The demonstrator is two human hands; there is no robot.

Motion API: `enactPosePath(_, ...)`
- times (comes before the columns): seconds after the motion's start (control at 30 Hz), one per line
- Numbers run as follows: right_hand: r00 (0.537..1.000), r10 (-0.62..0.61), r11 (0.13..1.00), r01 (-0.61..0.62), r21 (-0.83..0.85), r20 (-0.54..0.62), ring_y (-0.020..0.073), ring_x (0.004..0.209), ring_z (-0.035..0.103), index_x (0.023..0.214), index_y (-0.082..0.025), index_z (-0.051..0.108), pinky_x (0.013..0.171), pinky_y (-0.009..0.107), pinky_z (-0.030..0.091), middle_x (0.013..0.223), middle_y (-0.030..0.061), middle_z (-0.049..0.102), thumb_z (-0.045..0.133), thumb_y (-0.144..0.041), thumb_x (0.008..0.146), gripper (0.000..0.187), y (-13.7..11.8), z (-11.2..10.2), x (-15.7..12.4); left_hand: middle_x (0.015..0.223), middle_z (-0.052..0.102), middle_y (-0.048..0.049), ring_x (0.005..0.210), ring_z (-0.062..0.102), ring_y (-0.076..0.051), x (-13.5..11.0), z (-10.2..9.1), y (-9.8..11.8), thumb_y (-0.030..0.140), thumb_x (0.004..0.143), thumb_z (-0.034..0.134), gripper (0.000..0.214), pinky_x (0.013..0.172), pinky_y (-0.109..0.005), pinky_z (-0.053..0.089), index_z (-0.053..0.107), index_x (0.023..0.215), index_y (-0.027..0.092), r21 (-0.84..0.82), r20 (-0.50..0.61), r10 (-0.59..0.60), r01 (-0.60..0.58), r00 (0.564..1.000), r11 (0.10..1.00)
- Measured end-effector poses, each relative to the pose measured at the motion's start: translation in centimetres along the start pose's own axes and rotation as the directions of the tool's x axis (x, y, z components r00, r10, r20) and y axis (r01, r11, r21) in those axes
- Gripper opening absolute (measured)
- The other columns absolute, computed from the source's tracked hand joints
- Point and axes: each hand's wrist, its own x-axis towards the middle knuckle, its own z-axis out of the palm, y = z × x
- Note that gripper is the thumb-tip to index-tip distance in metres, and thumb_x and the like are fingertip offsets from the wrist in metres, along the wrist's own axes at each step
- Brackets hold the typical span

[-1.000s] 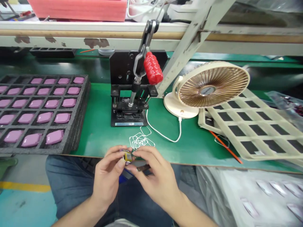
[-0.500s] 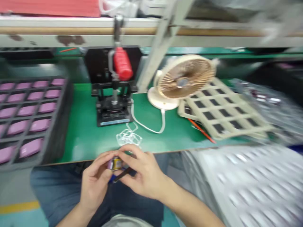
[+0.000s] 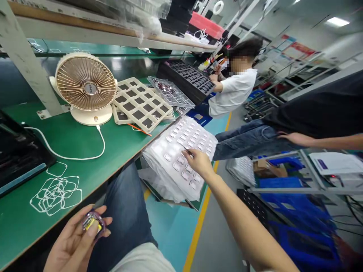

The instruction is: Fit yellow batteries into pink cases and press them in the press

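My left hand is closed around a small purple electronic housing at the lower left. Its inside faces up, showing a yellow part under my thumb. My right hand is stretched out to the right, fingers pinched on dark tweezers. Their tip is over a white tray holding rows of small pale framed parts. Whether the tip touches a part, I cannot tell. Thin white gasket rings lie tangled on the green table in front of my left hand.
A cream fan with a white cable stands on the green table. Beside it lie beige compartment trays, an orange stick and a clear parts box. A seated co-worker and a standing person are to the right.
My view has swung right. My hands have separated: the right one has gone out over the white tray with the tweezers, while the left keeps the purple housing.
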Motion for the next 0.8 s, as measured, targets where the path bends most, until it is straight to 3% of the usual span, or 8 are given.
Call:
enactPosePath(0.07, 0.996, 0.040, 0.997, -0.035, -0.063, 0.083, 0.0268, 0.096, 0.073, 0.099, -0.017, 0.080, 0.083, 0.034, 0.053, 0.101, 0.0130, 0.079, 0.059, -0.046, 0.105, 0.037, 1.6, 0.6, 0.7, 0.124, 0.082, -0.0126, 0.098, 0.084, -0.033, 0.3, 0.7, -0.5, 0.043, 0.066, 0.105, 0.087, 0.077, -0.031, 0.072, 0.068, 0.143, 0.026, -0.003, 0.023, -0.018, 0.018, 1.000, 1.000)
enactPosePath(0.13, 0.986, 0.042, 0.994, -0.025, -0.105, 0.162, 0.0255, 0.102, 0.073, 0.107, -0.022, 0.082, 0.083, 0.031, 0.052, 0.110, 0.0098, 0.080, 0.067, -0.048, 0.102, 0.031, 1.5, 1.8, 0.8, 0.122, 0.083, -0.0135, 0.097, 0.084, -0.034, 0.4, 1.2, -1.0, 0.041, 0.064, 0.105, 0.094, 0.076, -0.032, 0.071, 0.065, 0.147, 0.024, -0.001, 0.027, -0.030, 0.030, 0.999, 1.000)
enactPosePath(0.27, 0.967, 0.065, 0.984, -0.021, -0.179, 0.245, 0.0275, 0.103, 0.072, 0.114, -0.023, 0.082, 0.079, 0.030, 0.050, 0.118, 0.0101, 0.077, 0.080, -0.046, 0.094, 0.030, -0.2, 3.8, 1.1, 0.124, 0.082, -0.0145, 0.096, 0.083, -0.032, 0.4, 1.2, -1.7, 0.040, 0.065, 0.105, 0.079, 0.074, -0.030, 0.069, 0.073, 0.136, 0.021, 0.010, 0.036, -0.028, 0.027, 0.999, 1.000)
enactPosePath(0.4, 0.965, 0.069, 0.982, -0.020, -0.189, 0.253, 0.0278, 0.101, 0.072, 0.107, -0.023, 0.082, 0.075, 0.030, 0.047, 0.115, 0.0093, 0.078, 0.081, -0.042, 0.092, 0.024, -0.3, 3.8, 2.3, 0.129, 0.081, -0.0155, 0.103, 0.082, -0.034, 0.7, 0.2, -1.9, 0.042, 0.069, 0.103, 0.062, 0.076, -0.031, 0.070, 0.082, 0.123, 0.021, -0.010, 0.044, -0.025, 0.025, 0.999, 1.000)
enactPosePath(0.57, 0.989, 0.044, 0.994, -0.028, -0.106, 0.144, 0.0264, 0.095, 0.074, 0.104, -0.023, 0.083, 0.075, 0.031, 0.049, 0.107, 0.0073, 0.082, 0.071, -0.038, 0.100, 0.020, -1.0, 1.8, 1.9, 0.144, 0.074, -0.0174, 0.128, 0.074, -0.040, 1.1, -0.5, -1.4, 0.047, 0.090, 0.087, 0.045, 0.099, -0.041, 0.068, 0.084, 0.127, 0.022, -0.199, 0.143, -0.128, 0.155, 0.981, 0.968)
enactPosePath(0.67, 1.000, -0.004, 1.000, 0.004, 0.004, 0.031, 0.0214, 0.073, 0.071, 0.112, -0.019, 0.082, 0.065, 0.030, 0.049, 0.098, 0.0079, 0.082, 0.070, -0.047, 0.102, 0.032, -4.9, 1.4, -0.5, 0.145, 0.073, -0.0188, 0.130, 0.073, -0.039, 1.3, -0.5, -1.3, 0.042, 0.096, 0.083, 0.041, 0.105, -0.047, 0.065, 0.081, 0.132, 0.023, -0.269, 0.181, -0.075, 0.123, 0.981, 0.955)
enactPosePath(0.73, 0.988, -0.134, 0.968, 0.148, 0.205, -0.079, 0.0152, 0.054, 0.061, 0.108, -0.020, 0.082, 0.054, 0.028, 0.046, 0.085, 0.0035, 0.080, 0.071, -0.054, 0.102, 0.035, -9.4, 1.7, -3.0, 0.141, 0.075, -0.0191, 0.127, 0.075, -0.039, 1.6, -0.6, -1.5, 0.039, 0.096, 0.084, 0.041, 0.105, -0.049, 0.066, 0.081, 0.134, 0.024, -0.299, 0.180, 0.014, 0.041, 0.984, 0.953)
enactPosePath(0.8, 0.918, -0.368, 0.792, 0.392, 0.467, -0.146, 0.0129, 0.059, 0.069, 0.109, -0.023, 0.081, 0.054, 0.024, 0.052, 0.094, 0.0014, 0.083, 0.071, -0.041, 0.106, 0.021, -14.8, 2.5, -5.7, 0.139, 0.077, -0.0181, 0.122, 0.077, -0.038, 1.8, -0.9, -1.6, 0.038, 0.093, 0.087, 0.044, 0.101, -0.050, 0.067, 0.080, 0.135, 0.026, -0.323, 0.164, 0.120, -0.062, 0.979, 0.944)
